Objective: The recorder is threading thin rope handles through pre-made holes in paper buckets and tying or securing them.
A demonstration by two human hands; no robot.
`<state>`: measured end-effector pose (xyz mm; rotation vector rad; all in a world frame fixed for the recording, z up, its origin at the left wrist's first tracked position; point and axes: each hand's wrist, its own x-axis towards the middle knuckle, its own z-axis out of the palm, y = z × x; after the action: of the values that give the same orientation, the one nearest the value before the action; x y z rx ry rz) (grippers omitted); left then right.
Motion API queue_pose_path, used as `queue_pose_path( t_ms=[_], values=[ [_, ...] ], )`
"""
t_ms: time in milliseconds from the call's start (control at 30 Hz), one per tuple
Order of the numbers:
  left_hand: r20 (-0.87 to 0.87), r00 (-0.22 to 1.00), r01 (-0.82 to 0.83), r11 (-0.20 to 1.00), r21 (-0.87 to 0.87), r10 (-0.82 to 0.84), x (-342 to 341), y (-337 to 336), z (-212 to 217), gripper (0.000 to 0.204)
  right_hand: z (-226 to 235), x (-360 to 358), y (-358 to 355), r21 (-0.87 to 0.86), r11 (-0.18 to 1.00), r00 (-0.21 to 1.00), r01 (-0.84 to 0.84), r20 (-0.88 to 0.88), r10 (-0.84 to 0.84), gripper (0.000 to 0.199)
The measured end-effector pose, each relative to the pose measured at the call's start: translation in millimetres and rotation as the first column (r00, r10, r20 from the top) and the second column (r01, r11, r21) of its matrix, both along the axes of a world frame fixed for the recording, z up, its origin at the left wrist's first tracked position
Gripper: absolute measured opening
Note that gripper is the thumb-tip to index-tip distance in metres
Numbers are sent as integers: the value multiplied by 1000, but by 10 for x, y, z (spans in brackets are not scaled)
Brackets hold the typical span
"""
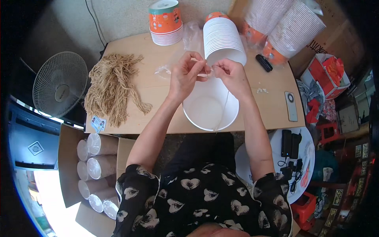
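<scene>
Above a white paper bucket (191,113) at the table's front edge, my two hands meet with their fingertips close together. My left hand (186,76) is closed, thumb and fingers pinching a thin pale string. My right hand (233,78) pinches the same string a little to the right. The string's loose length (224,108) hangs below my right hand, across the bucket's opening to its near rim. Just behind my hands lies a nested stack of white paper buckets (223,37), its open end toward me. What sits right between my fingertips is too small to make out.
A bundle of tan strings (112,89) lies left on the table (154,118). Upright orange buckets (166,23) and bagged stacks (294,31) stand behind. A phone (291,106) and black object (263,63) lie right. A fan (59,85) and carton (68,166) stand left.
</scene>
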<state>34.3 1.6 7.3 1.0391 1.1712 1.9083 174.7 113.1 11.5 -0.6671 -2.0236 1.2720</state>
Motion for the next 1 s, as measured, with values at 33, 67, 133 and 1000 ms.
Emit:
queue_pose_path(
  t_ms=[33,67,133,1000],
  values=[
    [-23,999,23,999,-23,-24,-18,13,-13,10,9,-6,-17,-29,998,995,-63,-78,60,10],
    [-45,998,46,998,-46,-48,-32,24,-22,10,21,-11,-37,-54,990,981,-127,-157,117,10],
    [-88,995,44,995,-91,-52,-26,44,30,10,48,-2,-68,-73,985,979,-155,-143,143,11],
    [-100,922,325,889,-324,-374,-139,-6,-19,20,211,418,10,61,997,994,-43,104,37,13]
  ],
)
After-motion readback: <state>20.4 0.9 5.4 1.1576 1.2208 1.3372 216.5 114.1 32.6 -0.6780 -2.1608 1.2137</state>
